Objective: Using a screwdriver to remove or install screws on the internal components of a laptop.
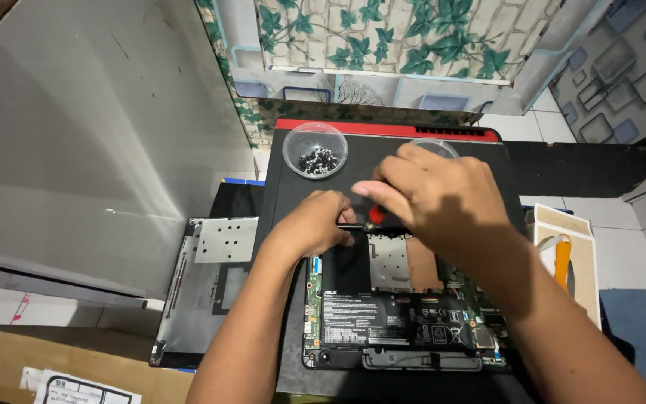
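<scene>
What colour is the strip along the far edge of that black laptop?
Red strip, seen clearest in the head view.

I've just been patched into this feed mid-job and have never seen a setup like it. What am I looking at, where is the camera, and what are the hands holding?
There is no machine here: a person works with two bare hands, filmed by one camera worn on their head and looking down. On the table lies an opened laptop with its black battery and circuit board exposed. To its left lies the removed bottom cover. Farther back sits a black and red laptop, carrying a clear round dish of small dark screws. The right hand pinches a small tool with a red handle at the open laptop's upper edge. The left hand rests beside it, fingers on the same edge; whether it grips anything is unclear.
</scene>
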